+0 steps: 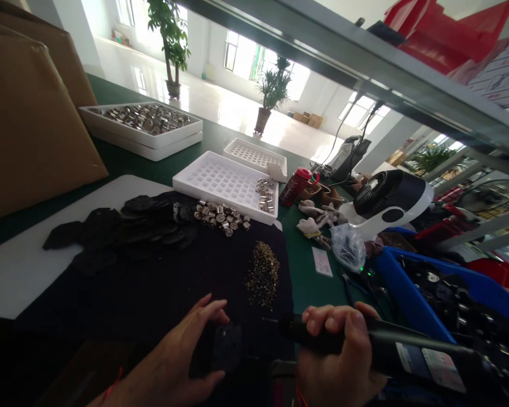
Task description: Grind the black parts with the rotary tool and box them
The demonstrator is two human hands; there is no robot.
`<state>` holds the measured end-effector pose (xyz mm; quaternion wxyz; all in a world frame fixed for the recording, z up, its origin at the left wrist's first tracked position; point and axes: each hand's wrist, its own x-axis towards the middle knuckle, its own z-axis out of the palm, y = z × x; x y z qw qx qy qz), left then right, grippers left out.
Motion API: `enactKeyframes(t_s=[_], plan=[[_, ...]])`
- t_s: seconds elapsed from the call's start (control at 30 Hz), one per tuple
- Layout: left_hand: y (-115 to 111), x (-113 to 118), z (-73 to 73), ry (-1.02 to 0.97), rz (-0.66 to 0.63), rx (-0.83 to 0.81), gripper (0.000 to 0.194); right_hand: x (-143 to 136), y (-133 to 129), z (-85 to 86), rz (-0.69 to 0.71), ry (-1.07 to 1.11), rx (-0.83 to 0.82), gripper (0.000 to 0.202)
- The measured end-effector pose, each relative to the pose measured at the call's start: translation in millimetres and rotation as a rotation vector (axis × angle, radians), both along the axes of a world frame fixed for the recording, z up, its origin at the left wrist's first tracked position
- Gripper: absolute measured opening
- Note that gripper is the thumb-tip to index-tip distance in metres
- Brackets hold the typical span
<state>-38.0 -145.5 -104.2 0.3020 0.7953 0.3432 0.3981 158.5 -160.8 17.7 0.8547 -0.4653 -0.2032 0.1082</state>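
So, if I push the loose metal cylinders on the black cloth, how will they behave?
The cylinders would probably roll, since their sides look round. Their shiny finish suggests slippery handling. Loosely heaped beside the white tray, some may tumble apart.

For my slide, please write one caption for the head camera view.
Left hand pinching a dark part, right hand gripping a black thin-tipped tool, tiny golden pieces beyond.

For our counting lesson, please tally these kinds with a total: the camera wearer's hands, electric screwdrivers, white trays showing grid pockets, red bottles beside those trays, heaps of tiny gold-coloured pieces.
Hands: 2
Electric screwdriver: 1
White grid trays: 2
Red bottle: 1
Gold-coloured heap: 1
Total: 7
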Motion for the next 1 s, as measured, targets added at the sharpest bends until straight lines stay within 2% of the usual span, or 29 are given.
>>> enactKeyframes(t_s=[0.2, 0.27, 0.5, 0.77, 1.0], plan=[[0.2, -0.2, 0.3, 0.002, -0.059, -0.031, 0.106, -23.8, -1.3, 6.5, 0.264, 0.034, 0.054, 0.010], [-1.0, -0.4, -1.0, 0.001, -0.057, -0.041, 0.106, -31.1, 0.6, 5.7, 0.306, 0.033, 0.048, 0.011], [-6.4, 0.9, -9.7, 0.018, -0.056, -0.120, 0.106, -42.2, 7.4, -0.8, 0.293, 0.028, -0.008, 0.012], [-6.5, 1.1, -9.5, -0.009, -0.075, -0.118, 0.108, -43.7, 8.6, -3.0, 0.248, 0.020, -0.025, 0.014], [-4.6, 0.4, -7.1, -0.002, -0.097, -0.165, 0.107, -44.7, 5.7, -4.6, 0.355, -0.024, -0.003, 0.009]])
